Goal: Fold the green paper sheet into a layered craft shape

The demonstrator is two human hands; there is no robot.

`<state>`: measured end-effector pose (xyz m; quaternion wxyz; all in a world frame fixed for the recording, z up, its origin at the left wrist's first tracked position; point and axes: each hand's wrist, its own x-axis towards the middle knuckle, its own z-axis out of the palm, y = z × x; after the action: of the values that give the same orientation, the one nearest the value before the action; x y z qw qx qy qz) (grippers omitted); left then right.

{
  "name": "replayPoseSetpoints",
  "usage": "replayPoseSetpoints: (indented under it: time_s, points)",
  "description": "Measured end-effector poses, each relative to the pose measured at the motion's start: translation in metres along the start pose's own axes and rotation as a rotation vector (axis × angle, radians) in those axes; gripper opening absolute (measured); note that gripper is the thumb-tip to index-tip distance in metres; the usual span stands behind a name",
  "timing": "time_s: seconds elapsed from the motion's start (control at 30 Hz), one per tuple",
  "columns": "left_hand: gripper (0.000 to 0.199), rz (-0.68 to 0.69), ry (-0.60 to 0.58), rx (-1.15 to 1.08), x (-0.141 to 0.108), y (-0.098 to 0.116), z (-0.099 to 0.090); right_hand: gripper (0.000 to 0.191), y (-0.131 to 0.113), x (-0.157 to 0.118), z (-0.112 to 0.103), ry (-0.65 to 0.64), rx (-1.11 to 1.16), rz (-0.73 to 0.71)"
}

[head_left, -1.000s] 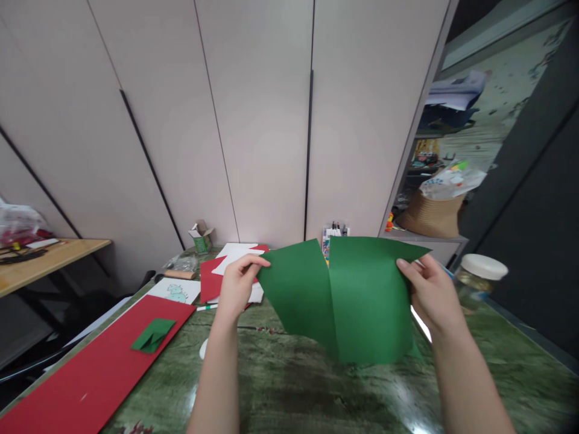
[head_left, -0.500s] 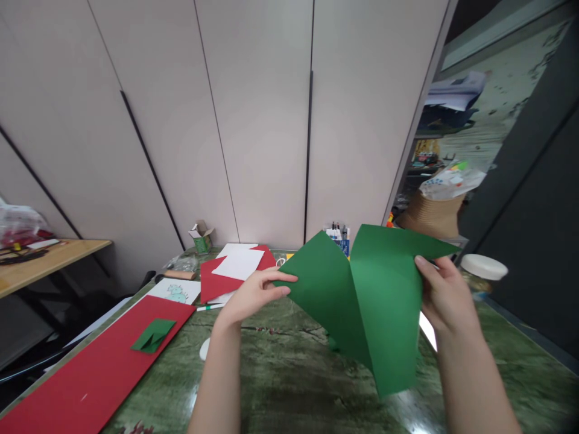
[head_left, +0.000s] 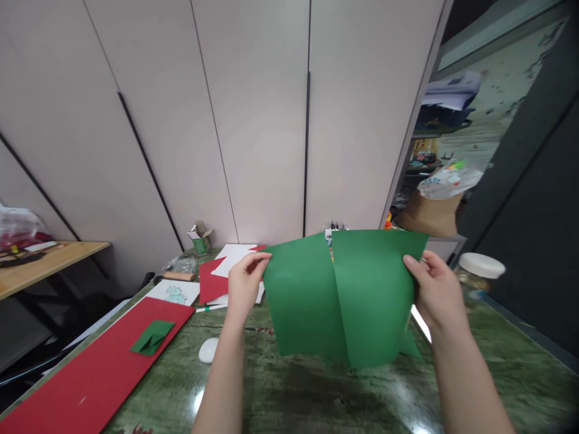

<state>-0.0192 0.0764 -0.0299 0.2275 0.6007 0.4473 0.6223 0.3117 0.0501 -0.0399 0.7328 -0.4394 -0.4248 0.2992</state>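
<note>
Left hand (head_left: 244,283) and right hand (head_left: 438,292) are holding up green paper (head_left: 375,295)

On the near left, a long red sheet (head_left: 90,374) is lying on the green table (head_left: 289,398), and it is carrying a small folded green piece (head_left: 152,337); in the middle, the green paper is hanging upright above the table; the left hand is pinching its far left corner, thumb and fingers being together on it; the right hand is gripping its right edge, the thumb pressing the near face; a line is running down the paper, and I cannot tell if it is a fold or two edges meeting; a white rounded object (head_left: 208,350) is lying beside the left forearm; farther, a marker (head_left: 211,307) and a drawing (head_left: 174,293) are lying on the left; a white-lidded jar (head_left: 482,266) is standing on the right; farther again, a small open box (head_left: 199,239) is standing before pale cupboards (head_left: 262,120).
</note>
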Motion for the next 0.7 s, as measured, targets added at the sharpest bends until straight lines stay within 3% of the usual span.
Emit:
replayPoseSetpoints:
  time_s: [0.1,0.23,0.33,0.4,0.57,0.7]
  points:
    - [0.018,-0.002,-0.082,0.109,-0.0010,0.0017,0.0012,0.025,0.0004,0.0009,-0.0002,-0.004,0.010,0.023]
    - [0.035,-0.121,-0.281,-0.007,-0.0034,0.0045,-0.0008,0.022,0.0005,0.0015,-0.0015,0.012,0.016,0.014]
    - [0.057,-0.114,-0.407,-0.101,-0.0054,0.0063,-0.0025,0.020,0.0002,0.0011,-0.0022,0.025,0.032,0.013]
    - [0.060,-0.058,-0.387,-0.117,-0.0061,0.0055,-0.0029,0.021,0.0001,0.0008,-0.0025,0.033,0.042,0.013]
    - [0.025,-0.108,-0.350,-0.141,-0.0065,-0.0009,-0.0049,0.024,0.0012,0.0013,-0.0029,0.059,0.050,0.003]
    - [0.030,-0.139,-0.352,-0.202,-0.0073,0.0034,-0.0047,0.024,0.0023,0.0012,-0.0014,0.065,0.061,0.017]
